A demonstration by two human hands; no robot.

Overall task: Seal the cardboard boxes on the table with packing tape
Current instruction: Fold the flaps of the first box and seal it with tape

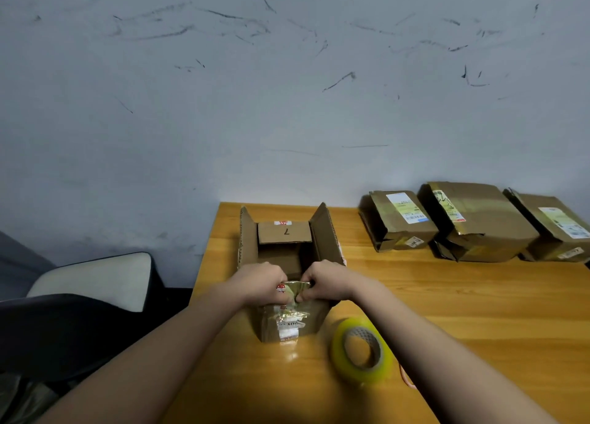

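Both hands, left hand (pixel 263 281) and right hand (pixel 322 280), pinched crinkled old tape (pixel 295 291) on the open cardboard box (pixel 287 264) near the wooden table (pixel 447 312) edge; glossy yellowish tape roll (pixel 362 350) lay right, three taped boxes (pixel 472 222) far right against the scuffed wall (pixel 287 88).

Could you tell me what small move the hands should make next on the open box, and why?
Probably fold the near flap down over the opening. Both the left hand and right hand pinch crumpled old tape at the near edge of the open box, whose side flaps stand upright. The tape roll lies untouched on the table, so closing flaps likely comes before taping.
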